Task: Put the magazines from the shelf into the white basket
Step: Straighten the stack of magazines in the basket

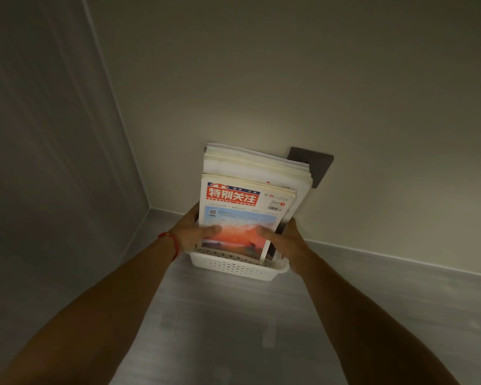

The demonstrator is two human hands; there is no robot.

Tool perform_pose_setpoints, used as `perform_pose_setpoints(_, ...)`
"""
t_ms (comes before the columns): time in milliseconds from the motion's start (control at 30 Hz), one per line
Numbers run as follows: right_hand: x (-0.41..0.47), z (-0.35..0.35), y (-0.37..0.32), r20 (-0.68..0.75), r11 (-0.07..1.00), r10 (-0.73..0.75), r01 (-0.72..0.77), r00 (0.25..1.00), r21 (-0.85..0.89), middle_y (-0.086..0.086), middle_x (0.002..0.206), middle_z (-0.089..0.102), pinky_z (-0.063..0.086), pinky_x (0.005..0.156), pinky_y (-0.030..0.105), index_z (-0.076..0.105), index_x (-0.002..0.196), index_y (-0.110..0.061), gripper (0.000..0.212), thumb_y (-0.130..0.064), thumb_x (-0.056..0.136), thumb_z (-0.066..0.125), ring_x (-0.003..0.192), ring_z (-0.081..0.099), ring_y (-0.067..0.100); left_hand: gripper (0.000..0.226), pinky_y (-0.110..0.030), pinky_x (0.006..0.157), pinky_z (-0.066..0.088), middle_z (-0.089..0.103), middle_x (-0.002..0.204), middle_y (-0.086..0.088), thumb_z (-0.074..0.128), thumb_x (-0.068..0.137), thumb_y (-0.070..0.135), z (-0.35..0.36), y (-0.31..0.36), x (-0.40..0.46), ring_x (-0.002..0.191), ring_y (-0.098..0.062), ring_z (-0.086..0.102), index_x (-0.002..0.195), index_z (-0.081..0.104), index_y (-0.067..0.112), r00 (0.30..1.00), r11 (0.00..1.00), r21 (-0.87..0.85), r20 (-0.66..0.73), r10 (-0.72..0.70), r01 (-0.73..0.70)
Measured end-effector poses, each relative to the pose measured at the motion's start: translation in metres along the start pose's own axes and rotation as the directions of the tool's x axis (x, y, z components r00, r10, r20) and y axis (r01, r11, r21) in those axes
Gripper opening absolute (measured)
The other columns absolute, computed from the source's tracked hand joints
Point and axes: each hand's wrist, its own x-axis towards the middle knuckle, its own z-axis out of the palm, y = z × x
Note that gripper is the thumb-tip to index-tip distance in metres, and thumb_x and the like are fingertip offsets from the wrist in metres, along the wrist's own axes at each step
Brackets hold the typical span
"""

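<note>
Head view: both hands, left hand (193,232) and right hand (282,240), grip magazines (242,215) in white basket (233,266) on grey floor (233,329).

— How much of the white basket (235,266) can you make out?
— Only the near wall and rim. The stack of magazines (250,201) stands in it and covers the inside and the far wall.
— And the dark wall plate (315,168) behind?
— Its left part is hidden by the stack; what kind of plate it is I cannot tell.
— The hands?
— The left hand (196,233) has its fingers behind the stack, only the thumb shows on the cover. The right hand (282,240) is partly behind the stack's edge too.
— Can you read the cover?
— The small print under the red title is too fine. The magazines behind show only pale top edges.
— The arms?
— Cut off by the bottom edge.
</note>
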Motion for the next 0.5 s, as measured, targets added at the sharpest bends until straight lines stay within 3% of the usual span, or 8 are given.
perform_pose_setpoints(33, 0.004, 0.001, 0.002, -0.011, 1.0, 0.002, -0.002, 1.0, 0.012, -0.001, 0.124, 0.065, 0.054, 0.092, 0.049, 0.043, 0.134, -0.02, 0.079, -0.016, 0.069, 0.088, 0.113, 0.064, 0.023, 0.066, -0.025, 0.076, 0.059, 0.067, 0.123, 0.015, 0.084, 0.074, 0.017, -0.001, -0.001, 0.0, 0.114, -0.013, 0.062, 0.127, 0.055, 0.044, 1.0, 1.0, 0.004, 0.018, 0.018, -0.018)
perform_pose_setpoints(133, 0.006, 0.002, 0.007, -0.069, 0.999, -0.032, 0.034, 0.997, 0.029, -0.01, 0.112, 0.065, 0.056, 0.071, 0.031, 0.044, 0.128, -0.021, 0.073, -0.02, 0.069, 0.088, 0.105, 0.064, 0.019, 0.069, -0.025, 0.077, 0.06, 0.067, 0.124, 0.014, 0.084, 0.075, 0.017, -0.002, 0.0, 0.002, 0.111, -0.009, 0.063, 0.132, 0.053, 0.042, 0.996, 0.999, 0.001, 0.069, 0.051, -0.051)
perform_pose_setpoints(267, 0.002, 0.006, 0.017, -0.116, 0.998, -0.061, 0.064, 0.991, 0.028, -0.016, 0.105, 0.057, 0.054, 0.082, 0.039, 0.037, 0.13, -0.023, 0.076, -0.024, 0.072, 0.086, 0.094, 0.06, 0.012, 0.064, -0.017, 0.065, 0.059, 0.066, 0.123, 0.007, 0.08, 0.079, 0.016, 0.008, -0.005, -0.007, 0.103, -0.008, 0.064, 0.134, 0.053, 0.031, 0.995, 0.994, -0.037, -0.006, 0.099, -0.099)
perform_pose_setpoints(333, -0.006, 0.006, 0.021, -0.111, 0.996, -0.084, 0.086, 0.99, 0.02, -0.018, 0.102, 0.056, 0.055, 0.076, 0.032, 0.036, 0.125, -0.025, 0.071, -0.025, 0.073, 0.085, 0.085, 0.06, 0.003, 0.061, -0.017, 0.063, 0.059, 0.066, 0.122, 0.005, 0.079, 0.081, 0.016, 0.016, -0.007, -0.019, 0.1, -0.008, 0.065, 0.134, 0.052, 0.028, 0.993, 0.994, -0.039, -0.055, 0.1, -0.102)
perform_pose_setpoints(400, -0.018, 0.005, 0.024, -0.091, 0.994, -0.107, 0.108, 0.99, 0.005, -0.022, 0.1, 0.055, 0.054, 0.065, 0.018, 0.035, 0.123, -0.027, 0.068, -0.025, 0.075, 0.084, 0.083, 0.058, -0.004, 0.059, -0.029, 0.075, 0.063, 0.066, 0.125, 0.001, 0.078, 0.082, 0.017, 0.024, -0.012, -0.034, 0.105, -0.015, 0.066, 0.134, 0.051, 0.025, 0.987, 0.994, -0.016, -0.118, 0.11, -0.112)
perform_pose_setpoints(500, -0.037, 0.0, 0.034, -0.054, 0.994, -0.108, 0.11, 0.993, 0.023, -0.021, 0.105, 0.057, 0.053, 0.064, 0.017, 0.036, 0.125, -0.028, 0.069, -0.024, 0.075, 0.084, 0.088, 0.058, -0.005, 0.061, -0.047, 0.089, 0.059, 0.065, 0.127, -0.002, 0.079, 0.081, 0.02, 0.037, -0.021, -0.064, 0.113, -0.026, 0.065, 0.134, 0.049, 0.025, 0.972, 0.994, -0.005, -0.209, 0.108, -0.112)
